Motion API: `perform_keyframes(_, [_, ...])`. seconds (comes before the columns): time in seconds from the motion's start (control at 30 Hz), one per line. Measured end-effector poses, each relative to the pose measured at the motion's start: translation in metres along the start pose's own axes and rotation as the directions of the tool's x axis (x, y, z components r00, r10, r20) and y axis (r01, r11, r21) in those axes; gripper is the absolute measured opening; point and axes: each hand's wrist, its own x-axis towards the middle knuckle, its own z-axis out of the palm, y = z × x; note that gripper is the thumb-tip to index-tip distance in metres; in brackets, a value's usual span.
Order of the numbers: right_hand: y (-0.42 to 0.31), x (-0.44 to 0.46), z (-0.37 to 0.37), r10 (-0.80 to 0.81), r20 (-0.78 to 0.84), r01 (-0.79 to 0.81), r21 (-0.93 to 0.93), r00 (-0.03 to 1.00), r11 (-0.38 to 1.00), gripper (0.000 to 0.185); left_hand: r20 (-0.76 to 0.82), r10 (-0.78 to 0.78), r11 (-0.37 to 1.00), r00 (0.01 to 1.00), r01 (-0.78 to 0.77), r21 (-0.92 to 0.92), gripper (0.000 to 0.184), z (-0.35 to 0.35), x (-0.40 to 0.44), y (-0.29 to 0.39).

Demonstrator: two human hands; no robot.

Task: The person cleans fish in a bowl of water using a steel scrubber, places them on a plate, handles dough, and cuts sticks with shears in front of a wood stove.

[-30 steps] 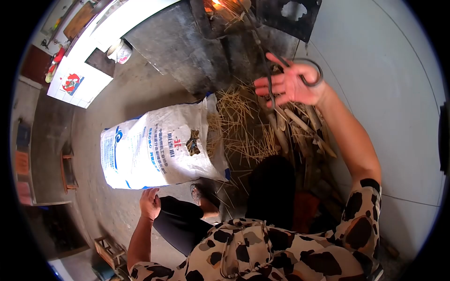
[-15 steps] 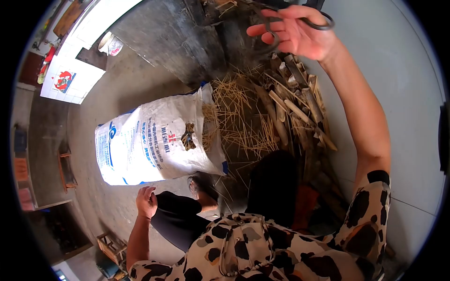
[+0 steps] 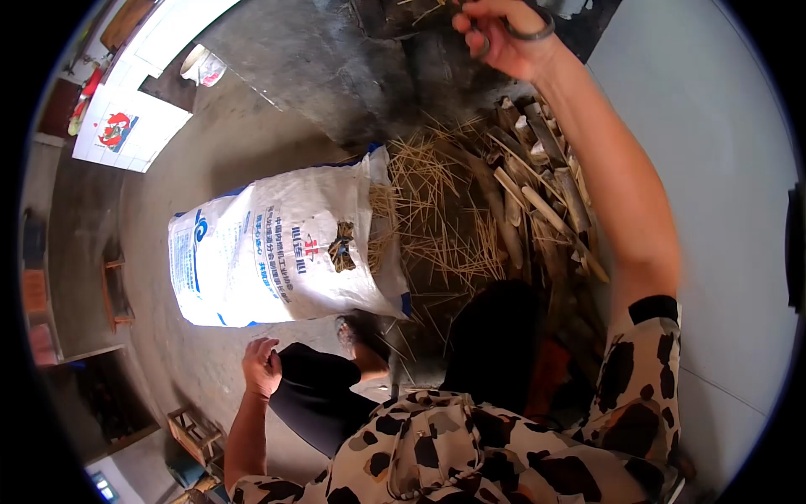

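Note:
At the top edge, my right hand (image 3: pixel 508 38) is closed around dark metal tongs (image 3: pixel 535 32) with ring handles. One ring sits around my thumb and the other at my fingers; the far ends of the tongs are out of view or hidden. Some straw shows by the dark stove front (image 3: pixel 327 59) to the left of that hand. My left hand (image 3: pixel 262 367) rests by my knee, fingers curled in, with nothing visible in them. In front of me a white woven sack (image 3: pixel 252 248) lies on its side, its mouth toward a scatter of thin straw (image 3: pixel 437 218).
Split firewood (image 3: pixel 546 185) is piled on the right against a pale wall (image 3: pixel 714 168). A white bucket (image 3: pixel 201 67) stands at the upper left, near a white tiled counter (image 3: pixel 126 126). Wooden stools (image 3: pixel 197 433) are at the lower left.
My right hand has moved left and up toward the top edge with the tongs, and its fingers have closed more. My left hand has hardly moved.

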Motion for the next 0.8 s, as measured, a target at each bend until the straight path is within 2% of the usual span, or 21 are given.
perform_keyframes(0.03, [-0.004,0.010,0.015,-0.023,0.047,0.017,0.125,0.999,0.992,0.032,-0.009,-0.004,1.000,1.000,0.004,0.004,0.027,0.000,0.000,0.000])
perform_keyframes(0.07, [-0.006,0.016,0.030,-0.060,-0.151,0.076,0.101,0.987,0.992,0.014,-0.016,-0.008,1.000,1.000,0.008,0.009,0.026,0.001,0.000,-0.001])
perform_keyframes(0.17, [0.007,0.031,0.011,-0.063,0.061,0.069,-0.109,0.996,0.992,0.022,0.009,-0.045,0.998,0.999,0.045,0.035,0.026,-0.002,-0.006,-0.002])
perform_keyframes(0.2, [0.004,0.012,0.025,0.045,0.022,-0.042,-0.118,0.999,0.992,0.029,0.020,-0.054,0.998,0.998,0.053,0.036,0.026,-0.003,-0.009,-0.003])
perform_keyframes(0.3, [0.009,-0.037,0.042,0.131,0.091,-0.130,-0.022,0.987,0.991,0.043,0.032,-0.091,0.995,0.995,0.090,0.040,0.025,-0.002,-0.017,-0.008])
perform_keyframes(0.4, [0.015,-0.070,0.042,0.142,0.246,-0.177,0.127,0.959,0.976,0.053,0.016,-0.087,0.994,0.996,0.086,0.069,0.024,0.000,-0.015,-0.005])
perform_keyframes(0.53, [0.007,-0.061,0.052,0.065,0.321,-0.162,0.284,0.945,0.945,0.044,0.037,-0.038,0.997,0.999,0.035,0.074,0.023,0.000,-0.005,0.000])
perform_keyframes(0.63, [-0.002,-0.034,0.057,0.039,0.223,-0.069,0.129,0.974,0.989,0.049,0.044,0.000,0.997,0.999,-0.003,0.076,0.023,0.003,0.003,0.001])
perform_keyframes(0.7, [-0.004,-0.023,0.075,0.031,0.102,-0.050,0.189,0.994,0.981,0.042,0.052,0.001,0.997,0.999,-0.005,0.076,0.023,0.003,0.005,0.004])
perform_keyframes(0.8, [-0.004,-0.037,0.113,-0.021,-0.090,0.037,0.178,0.996,0.983,0.033,0.066,-0.020,0.997,0.998,0.015,0.071,0.023,0.004,0.007,0.007])
